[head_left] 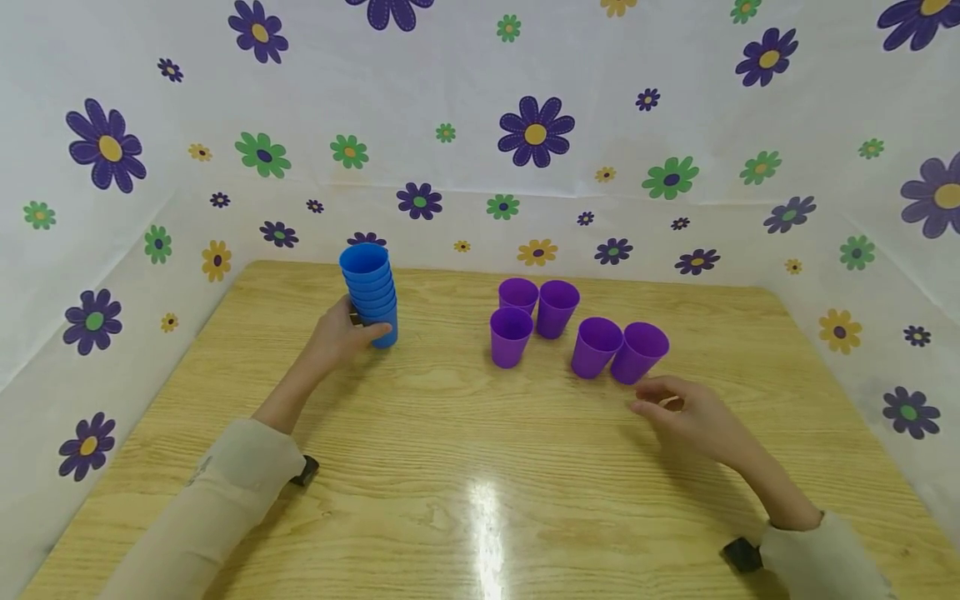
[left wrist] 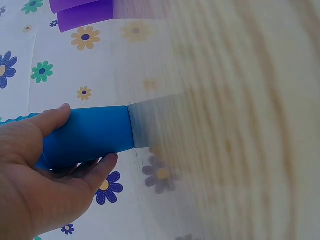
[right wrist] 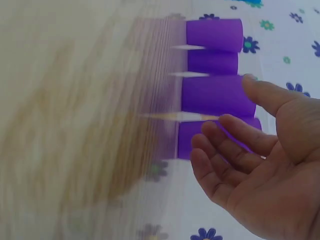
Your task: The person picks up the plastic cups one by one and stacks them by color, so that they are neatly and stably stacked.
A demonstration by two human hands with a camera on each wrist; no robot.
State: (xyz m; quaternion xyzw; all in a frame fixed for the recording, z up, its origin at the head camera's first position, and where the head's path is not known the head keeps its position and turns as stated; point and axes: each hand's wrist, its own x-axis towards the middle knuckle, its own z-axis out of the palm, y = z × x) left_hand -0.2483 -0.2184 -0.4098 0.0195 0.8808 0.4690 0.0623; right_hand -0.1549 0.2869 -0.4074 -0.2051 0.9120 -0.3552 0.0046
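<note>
At the left of the table, my left hand [head_left: 339, 337] grips a stack of several nested blue cups [head_left: 371, 292], thumb on one side and fingers round the other. In the left wrist view the stack's lowest cup [left wrist: 95, 132] stands on or just above the table; which, I cannot tell. My right hand [head_left: 693, 415] hovers near the rightmost purple cup [head_left: 639, 354], its fingers loosely bent and holding nothing. Beside that cup stands another purple cup [head_left: 596, 348]. A cluster of three upright purple cups, the front one [head_left: 510, 337] nearest me, stands left of this pair.
The wooden table [head_left: 420, 433] carries all the cups. A white cloth with printed flowers [head_left: 465, 83] hangs behind the table and along both sides. Small black devices [head_left: 742, 554] sit at both sleeve cuffs.
</note>
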